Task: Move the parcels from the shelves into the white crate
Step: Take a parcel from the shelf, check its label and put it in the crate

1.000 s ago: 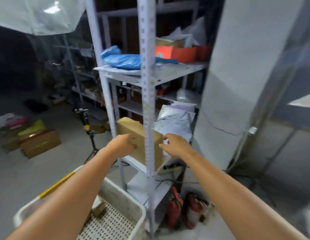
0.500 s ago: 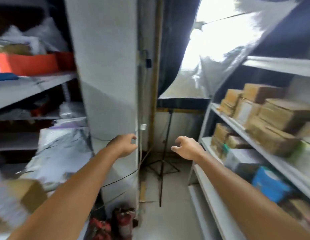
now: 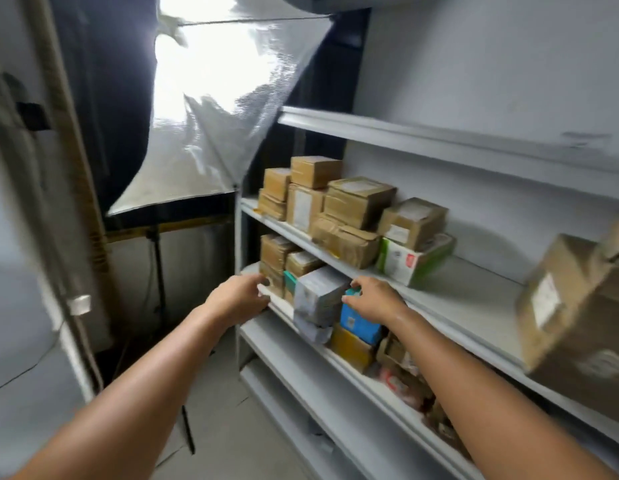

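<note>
A white shelf unit [image 3: 450, 306] on the right carries several parcels. On its lower shelf a grey-white parcel [image 3: 318, 294] leans over the front edge, between brown boxes [image 3: 275, 258] and a blue box [image 3: 358, 322]. My left hand [image 3: 240, 296] hovers just left of the grey-white parcel by the shelf edge, fingers loosely curled, holding nothing. My right hand [image 3: 375, 299] is at the parcel's right side, fingertips touching the top of the blue box. The white crate is out of view.
More brown parcels [image 3: 356, 202] and a green-and-white box [image 3: 413, 258] sit on the shelf above. A large brown box [image 3: 578, 306] stands at the far right. A light stand [image 3: 159, 271] with a reflective softbox [image 3: 214, 133] fills the corner on the left.
My view has swung right, from the metal rack and the white crate to the white shelf unit. Both hands let go of the brown box and now reach the lower shelf.
</note>
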`<state>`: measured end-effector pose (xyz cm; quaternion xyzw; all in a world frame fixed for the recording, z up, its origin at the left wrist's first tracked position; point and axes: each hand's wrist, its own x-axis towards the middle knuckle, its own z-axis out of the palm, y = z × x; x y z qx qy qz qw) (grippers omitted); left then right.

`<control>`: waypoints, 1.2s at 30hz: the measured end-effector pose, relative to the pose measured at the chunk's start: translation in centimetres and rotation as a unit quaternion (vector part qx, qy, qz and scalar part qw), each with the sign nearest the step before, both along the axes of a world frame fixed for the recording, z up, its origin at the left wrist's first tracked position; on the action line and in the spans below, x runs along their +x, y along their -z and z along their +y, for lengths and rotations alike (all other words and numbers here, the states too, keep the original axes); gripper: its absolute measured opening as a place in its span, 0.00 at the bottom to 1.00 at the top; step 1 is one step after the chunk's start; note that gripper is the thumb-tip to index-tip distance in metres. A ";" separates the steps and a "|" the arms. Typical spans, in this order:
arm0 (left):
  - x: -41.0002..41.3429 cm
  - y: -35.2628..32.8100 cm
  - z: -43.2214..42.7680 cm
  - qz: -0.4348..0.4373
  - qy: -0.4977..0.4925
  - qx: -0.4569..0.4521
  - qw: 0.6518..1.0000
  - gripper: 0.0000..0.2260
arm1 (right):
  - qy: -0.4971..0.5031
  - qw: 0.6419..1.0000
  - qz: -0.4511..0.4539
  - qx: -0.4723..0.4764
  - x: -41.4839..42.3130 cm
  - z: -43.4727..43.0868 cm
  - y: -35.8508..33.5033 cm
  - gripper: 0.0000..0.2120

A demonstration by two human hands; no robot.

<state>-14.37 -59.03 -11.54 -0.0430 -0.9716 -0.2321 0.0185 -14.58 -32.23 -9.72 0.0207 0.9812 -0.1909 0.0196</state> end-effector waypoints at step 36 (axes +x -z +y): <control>-24.6 -4.5 26.6 -0.007 0.163 0.327 0.931 0.36 | 0.269 0.876 0.190 -0.352 -18.3 15.7 -3.7 0.33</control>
